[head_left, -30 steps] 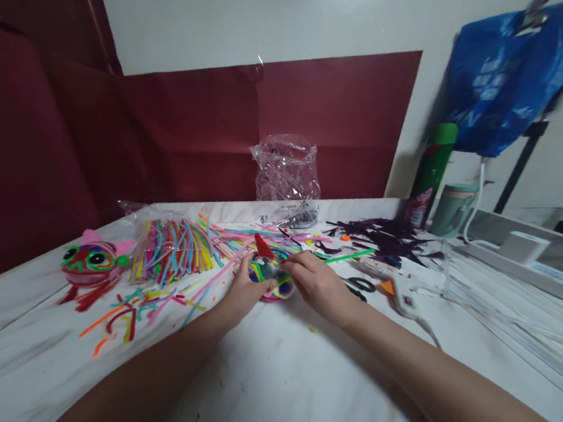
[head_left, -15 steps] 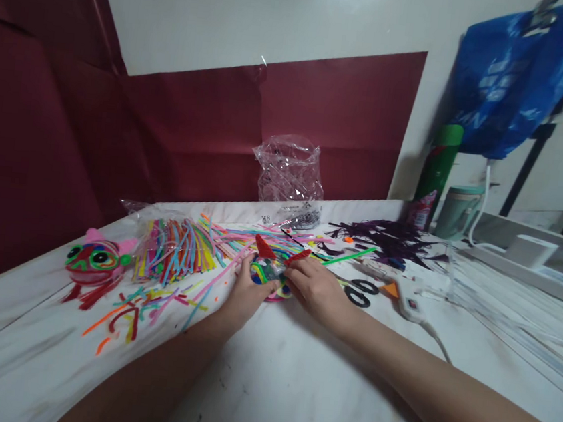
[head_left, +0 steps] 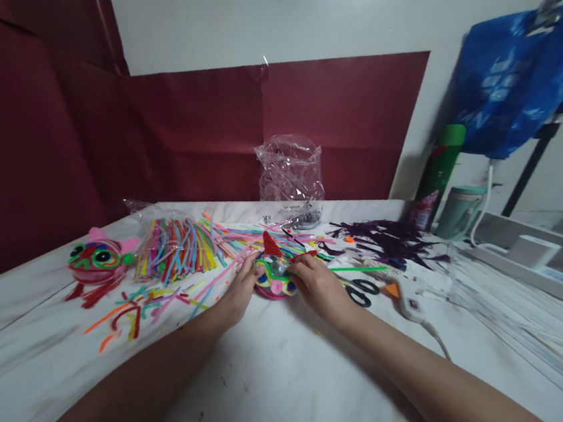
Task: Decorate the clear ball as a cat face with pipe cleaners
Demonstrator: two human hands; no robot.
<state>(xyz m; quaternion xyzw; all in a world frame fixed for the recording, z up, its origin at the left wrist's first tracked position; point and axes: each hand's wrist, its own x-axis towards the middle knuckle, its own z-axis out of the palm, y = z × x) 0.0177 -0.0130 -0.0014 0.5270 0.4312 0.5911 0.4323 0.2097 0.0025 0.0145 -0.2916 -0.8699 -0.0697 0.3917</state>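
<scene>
Between my hands sits a colorful pipe-cleaner animal face (head_left: 276,286) with red pointed ears and a pink piece on its lower front. My left hand (head_left: 238,294) holds its left side, fingers against the edge. At the right side, the fingers of my right hand (head_left: 321,288) are bent onto the face near the right ear and cover part of it. Whether a small piece is pinched there is hidden. Black-handled scissors (head_left: 362,291) and a green pipe cleaner (head_left: 358,269) lie just beyond my right hand.
A similar finished-looking face (head_left: 99,259) stands at left, beside a bag of pipe cleaners (head_left: 177,250) and scattered cut pieces (head_left: 132,316). Purple strands (head_left: 391,241) lie at back right. Nearer are a white corded glue gun (head_left: 410,302), a green spray can (head_left: 439,174) and a mug (head_left: 460,213).
My left thumb has moved off the front of the face to its left edge, exposing more of the front. The face has shifted slightly right. The green pipe cleaner now lies flatter and farther right.
</scene>
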